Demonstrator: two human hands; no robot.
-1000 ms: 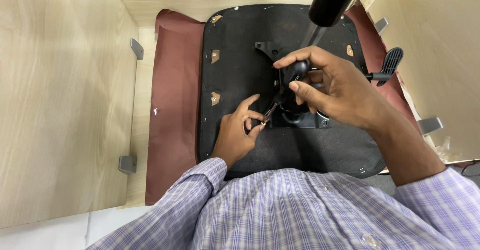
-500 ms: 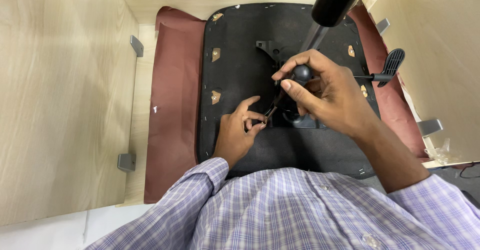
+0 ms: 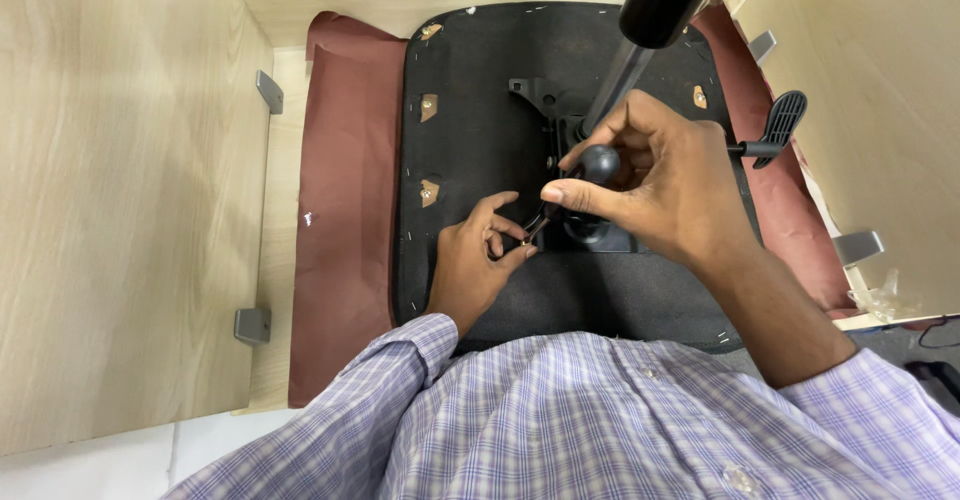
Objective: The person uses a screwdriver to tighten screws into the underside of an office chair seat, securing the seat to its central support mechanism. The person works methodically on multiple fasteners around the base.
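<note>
Fingers [image 3: 505, 232] of the left hand [image 3: 475, 265] pinch shut on a small screw [image 3: 526, 245], right by the tip of the screwdriver [image 3: 575, 185]. It sits on the black underside of the chair seat [image 3: 470, 150], next to the metal plate [image 3: 560, 125]. The right hand [image 3: 665, 185] is curled tight around the round black handle. That screw looks tiny, hard and slippery, so it is best held at its sides. The screwdriver looks stiff and light, best held at the knob.

Left hand [image 3: 472, 260] is rested palm-down, thumb and forefinger pinched together. Right hand [image 3: 660, 175] is raised above it, fingers curled, thumb extended leftward.
</note>
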